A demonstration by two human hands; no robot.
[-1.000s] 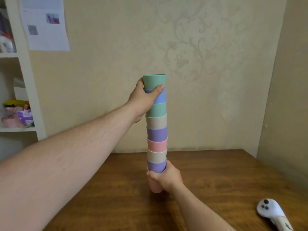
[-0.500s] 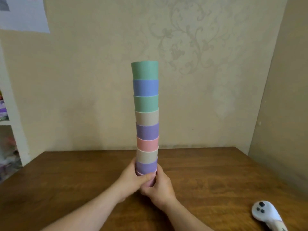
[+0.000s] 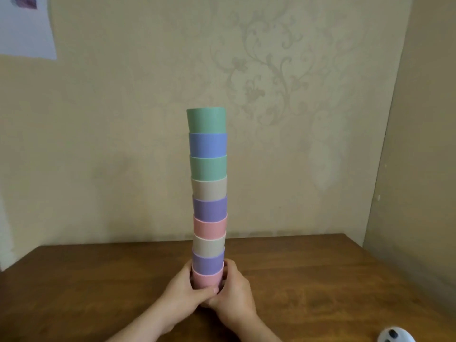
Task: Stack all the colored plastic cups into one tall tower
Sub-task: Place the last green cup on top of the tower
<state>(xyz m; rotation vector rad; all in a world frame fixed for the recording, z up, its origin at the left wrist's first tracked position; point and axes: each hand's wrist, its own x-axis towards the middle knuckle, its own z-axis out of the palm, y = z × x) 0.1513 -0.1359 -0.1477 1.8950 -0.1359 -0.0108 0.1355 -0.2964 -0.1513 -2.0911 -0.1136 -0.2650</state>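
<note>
A tall tower of nested plastic cups (image 3: pixel 208 188) stands upright in the middle of the wooden table (image 3: pixel 320 280). From the top its colours run green (image 3: pixel 206 120), blue, green, beige, purple, pink, beige, purple, with a pink cup (image 3: pixel 206 280) at the bottom. My left hand (image 3: pixel 182 296) wraps the bottom pink cup from the left. On the other side my right hand (image 3: pixel 234 292) clasps the same cup. The fingers of both hands meet in front of the base and hide where it touches the table.
A white controller (image 3: pixel 396 338) lies at the table's front right edge, partly cut off. Patterned walls close in behind and to the right of the table. A sheet of paper (image 3: pixel 24 28) hangs on the wall at upper left.
My left hand let go of the top cups and came down to the base, joining my right hand there. The view tilted so the tower sits lower in frame.
</note>
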